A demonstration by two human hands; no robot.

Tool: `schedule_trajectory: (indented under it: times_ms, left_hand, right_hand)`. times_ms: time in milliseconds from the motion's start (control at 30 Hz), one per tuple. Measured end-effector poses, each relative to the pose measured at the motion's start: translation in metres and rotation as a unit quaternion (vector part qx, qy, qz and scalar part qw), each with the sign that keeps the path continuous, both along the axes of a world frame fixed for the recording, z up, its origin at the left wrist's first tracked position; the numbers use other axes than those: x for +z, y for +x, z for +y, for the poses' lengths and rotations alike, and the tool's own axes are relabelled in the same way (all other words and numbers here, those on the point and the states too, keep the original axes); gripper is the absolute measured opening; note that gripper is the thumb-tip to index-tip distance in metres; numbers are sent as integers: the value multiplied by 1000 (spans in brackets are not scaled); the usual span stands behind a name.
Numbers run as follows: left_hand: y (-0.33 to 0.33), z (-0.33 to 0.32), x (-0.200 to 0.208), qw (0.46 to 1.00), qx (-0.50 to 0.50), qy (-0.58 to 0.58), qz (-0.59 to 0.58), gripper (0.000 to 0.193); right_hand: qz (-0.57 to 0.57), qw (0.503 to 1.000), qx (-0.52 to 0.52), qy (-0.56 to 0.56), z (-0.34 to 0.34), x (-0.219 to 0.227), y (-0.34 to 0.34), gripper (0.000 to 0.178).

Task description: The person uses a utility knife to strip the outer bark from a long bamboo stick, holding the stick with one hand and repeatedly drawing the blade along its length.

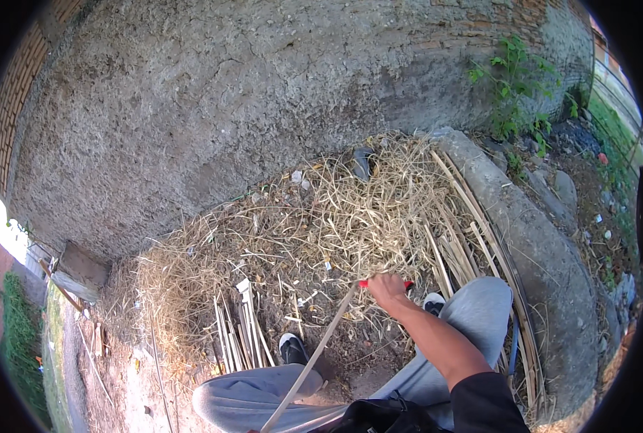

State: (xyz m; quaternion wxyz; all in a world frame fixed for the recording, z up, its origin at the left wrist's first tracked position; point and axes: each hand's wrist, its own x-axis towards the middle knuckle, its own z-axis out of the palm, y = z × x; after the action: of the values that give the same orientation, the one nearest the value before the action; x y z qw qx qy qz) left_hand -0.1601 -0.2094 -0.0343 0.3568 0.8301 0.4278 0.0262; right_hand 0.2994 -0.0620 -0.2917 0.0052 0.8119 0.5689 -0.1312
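My right hand (388, 290) is closed around a red-handled tool (364, 283), whose red ends show on both sides of the fist. Its working part is hidden, so I cannot tell its exact kind. A long, pale split cane strip (308, 366) slants up from the lower edge, its upper end touching or just beside the tool. Only what looks like a sliver of my left hand (253, 431) shows by the strip's lower end; its fingers are out of sight. Between my feet lies dark soil strewn with chips and shavings.
Cut strips lie in a bundle (243, 328) beside my left shoe (292, 349). Longer strips (480, 224) rest along the curved concrete kerb (534, 238) at right. Straw-like shavings (368, 216) are heaped before the rough wall (263, 101). A leafy plant (512, 86) grows at far right.
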Motion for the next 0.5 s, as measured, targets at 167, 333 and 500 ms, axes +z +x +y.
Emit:
schedule_trajectory:
  times_ms: [167, 333, 500]
  left_hand:
    - [-15, -21, 67, 976, 106, -174, 80, 21]
    - [-82, 18, 32, 964, 190, -174, 70, 29]
    - [-70, 43, 29, 923, 265, -279, -31, 27]
  right_hand:
    - [20, 991, -111, 77, -16, 1, 36, 15]
    - [88, 977, -170, 89, -27, 28, 35, 14]
    - [187, 959, -174, 120, -28, 73, 12, 12]
